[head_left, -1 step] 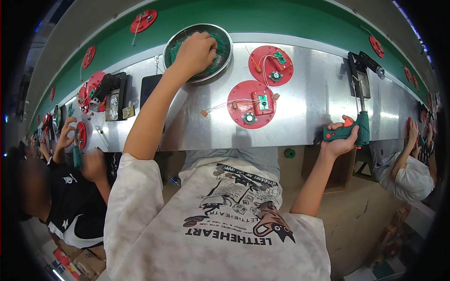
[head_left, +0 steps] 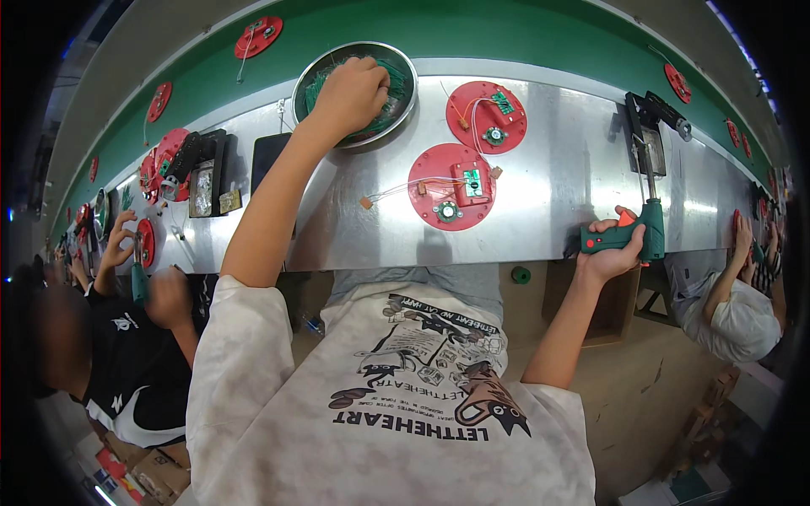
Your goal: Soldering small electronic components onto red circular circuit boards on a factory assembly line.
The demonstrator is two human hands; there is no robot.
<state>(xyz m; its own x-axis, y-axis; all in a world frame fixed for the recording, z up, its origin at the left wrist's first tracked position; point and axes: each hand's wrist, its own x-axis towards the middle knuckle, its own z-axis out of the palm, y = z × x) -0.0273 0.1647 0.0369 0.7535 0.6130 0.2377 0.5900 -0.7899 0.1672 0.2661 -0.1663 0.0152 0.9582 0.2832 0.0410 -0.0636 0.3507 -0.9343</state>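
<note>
My left hand (head_left: 350, 97) reaches into a round steel bowl (head_left: 413, 101) of thin green wires (head_left: 396, 83). Its fingers are curled down among the wires, and their tips are hidden. At the right front edge of the bench, my right hand (head_left: 620, 260) is wrapped round a green soldering gun (head_left: 606, 239) with an orange trigger. The gun's thin metal shaft points up toward a black soldering stand (head_left: 634, 126). Between my hands lie two red discs, a near one (head_left: 429, 190) and a far one (head_left: 492, 91), each carrying a green circuit board, a small round part and loose leads.
A steel bench (head_left: 346, 236) runs across, with a green strip (head_left: 506, 34) behind it carrying more red discs (head_left: 258, 35). Left of the bowl are a dark flat panel (head_left: 268, 156) and another black stand (head_left: 221, 164). People work at both sides.
</note>
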